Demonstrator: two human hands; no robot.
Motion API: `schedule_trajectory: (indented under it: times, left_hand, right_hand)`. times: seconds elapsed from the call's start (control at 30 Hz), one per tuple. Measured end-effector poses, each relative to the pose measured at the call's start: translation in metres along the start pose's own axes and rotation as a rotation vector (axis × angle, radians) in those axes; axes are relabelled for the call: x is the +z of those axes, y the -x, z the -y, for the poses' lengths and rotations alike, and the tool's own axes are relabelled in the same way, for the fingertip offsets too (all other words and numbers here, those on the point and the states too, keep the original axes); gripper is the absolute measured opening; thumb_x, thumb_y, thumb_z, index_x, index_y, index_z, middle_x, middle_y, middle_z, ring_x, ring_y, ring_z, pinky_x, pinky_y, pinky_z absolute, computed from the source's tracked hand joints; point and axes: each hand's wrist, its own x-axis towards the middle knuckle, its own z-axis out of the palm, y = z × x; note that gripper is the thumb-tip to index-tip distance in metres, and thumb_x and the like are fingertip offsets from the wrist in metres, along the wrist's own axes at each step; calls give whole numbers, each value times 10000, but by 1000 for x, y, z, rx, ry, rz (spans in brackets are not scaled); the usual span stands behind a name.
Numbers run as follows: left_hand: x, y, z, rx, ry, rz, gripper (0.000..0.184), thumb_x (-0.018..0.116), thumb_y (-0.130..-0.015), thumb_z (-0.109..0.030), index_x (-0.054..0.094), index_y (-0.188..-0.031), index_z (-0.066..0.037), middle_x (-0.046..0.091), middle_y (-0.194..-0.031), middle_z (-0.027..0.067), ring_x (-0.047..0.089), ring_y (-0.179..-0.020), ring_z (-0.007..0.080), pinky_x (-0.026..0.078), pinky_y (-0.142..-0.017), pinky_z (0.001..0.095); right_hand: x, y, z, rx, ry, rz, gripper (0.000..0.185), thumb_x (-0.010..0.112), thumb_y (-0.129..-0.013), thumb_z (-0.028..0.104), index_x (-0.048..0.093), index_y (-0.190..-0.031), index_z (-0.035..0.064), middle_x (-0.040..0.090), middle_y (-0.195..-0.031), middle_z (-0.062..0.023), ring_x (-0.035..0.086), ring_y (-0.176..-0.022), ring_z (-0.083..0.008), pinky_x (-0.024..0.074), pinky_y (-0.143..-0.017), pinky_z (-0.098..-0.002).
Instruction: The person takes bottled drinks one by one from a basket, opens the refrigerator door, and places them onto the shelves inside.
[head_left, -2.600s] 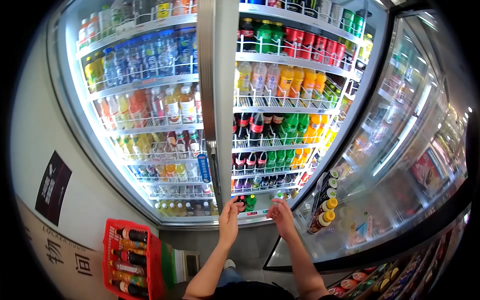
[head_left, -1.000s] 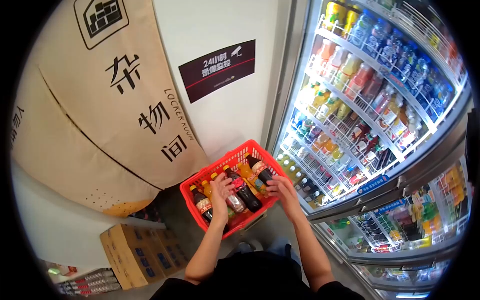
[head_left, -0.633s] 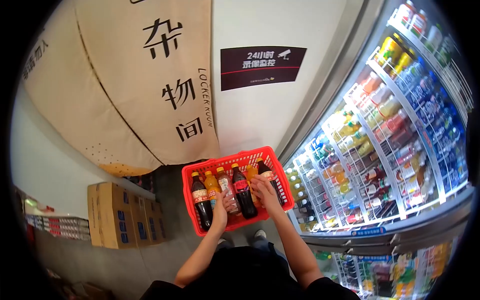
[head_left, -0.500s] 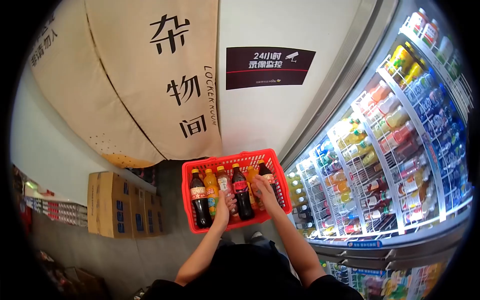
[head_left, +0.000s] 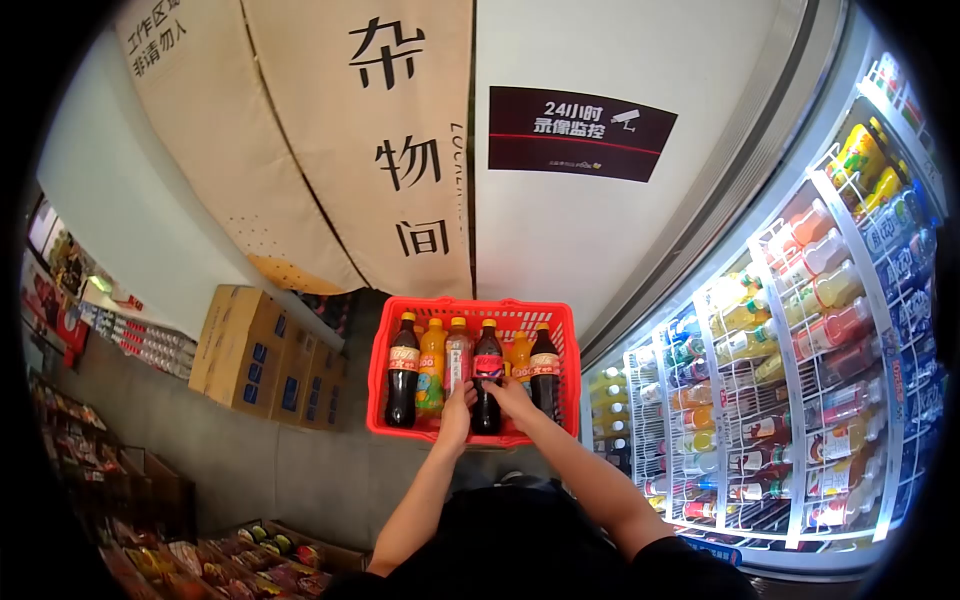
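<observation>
A red shopping basket (head_left: 374, 395) holds several drink bottles standing side by side. My right hand (head_left: 512, 397) has its fingers bent around the right side of the middle cola bottle (head_left: 487, 412), which has a red and black label. Between that bottle and a pale pink drink bottle (head_left: 458, 350), my left hand (head_left: 456, 416) rests with its fingers stretched upward; its fingertips are partly hidden. On the left are an orange juice bottle (head_left: 431, 365) and a cola bottle with a beige label (head_left: 401, 400). Another cola bottle (head_left: 545, 390) and a second orange bottle (head_left: 520, 352) stand at the right.
A lit drinks fridge (head_left: 760, 420) with racks of bottles lines the right side. Cardboard boxes (head_left: 235, 350) stand left of the basket. Ahead hang a beige curtain (head_left: 300, 130) and a white wall with a dark sign (head_left: 580, 135). Packaged snacks (head_left: 240, 560) fill low bins at lower left.
My right hand has moved left from the rightmost cola bottle to the middle one. My left hand has shifted slightly right and lower on the pink bottle. The view has turned a little left.
</observation>
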Motion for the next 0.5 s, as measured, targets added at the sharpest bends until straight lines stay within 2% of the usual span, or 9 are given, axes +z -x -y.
schedule_trajectory:
  times: [0.1, 0.17, 0.2, 0.37, 0.43, 0.5]
  left_hand:
    - [6, 6, -6, -21, 26, -21, 690, 305, -1015, -556, 464, -1398, -5, 520, -1396, 163, 484, -1243, 241, 308, -1049, 387]
    - [11, 7, -12, -25, 42, -38, 675, 316, -1015, -552, 480, -1386, -12, 533, -1375, 159, 480, -1239, 239, 308, -1048, 381]
    - [12, 7, -13, -45, 51, -51, 659, 327, -1015, -547, 495, -1373, -20, 546, -1353, 156, 477, -1235, 236, 309, -1047, 375]
    - [17, 3, -8, 18, 82, -57, 595, 358, -1025, -501, 543, -1321, -19, 575, -1272, 136, 484, -1204, 235, 322, -1034, 333]
    - [19, 7, -13, 22, 70, -51, 574, 366, -1030, -483, 556, -1303, -15, 580, -1250, 129, 487, -1193, 231, 327, -1030, 328]
    - [19, 6, -20, -44, 34, -69, 561, 366, -1038, -462, 566, -1279, 3, 584, -1237, 123, 498, -1168, 217, 344, -1020, 328]
  right_hand:
    - [2, 1, -1, -26, 18, 17, 458, 757, -818, 269, 620, -1151, -13, 688, -1034, -126, 655, -923, -219, 505, -782, -340]
    - [0, 5, 5, -44, 153, -20, 426, 761, -836, 203, 601, -1165, -15, 676, -1057, -118, 651, -931, -190, 516, -794, -326]
    - [-3, 2, 6, 26, 89, 28, 490, 772, -829, 202, 561, -1205, -31, 665, -1092, -127, 641, -976, -199, 507, -827, -325]
    - [-6, -18, -24, -6, 91, -31, 567, 759, -843, 178, 467, -1279, -37, 633, -1171, -149, 611, -1065, -204, 485, -892, -320]
    - [-8, -25, -37, -97, 165, -69, 643, 784, -804, 317, 494, -1259, -33, 634, -1171, -178, 632, -1050, -246, 498, -876, -348]
    - [-9, -32, -47, -107, 165, -87, 655, 796, -780, 340, 517, -1247, -25, 647, -1155, -180, 639, -1053, -252, 500, -882, -353]
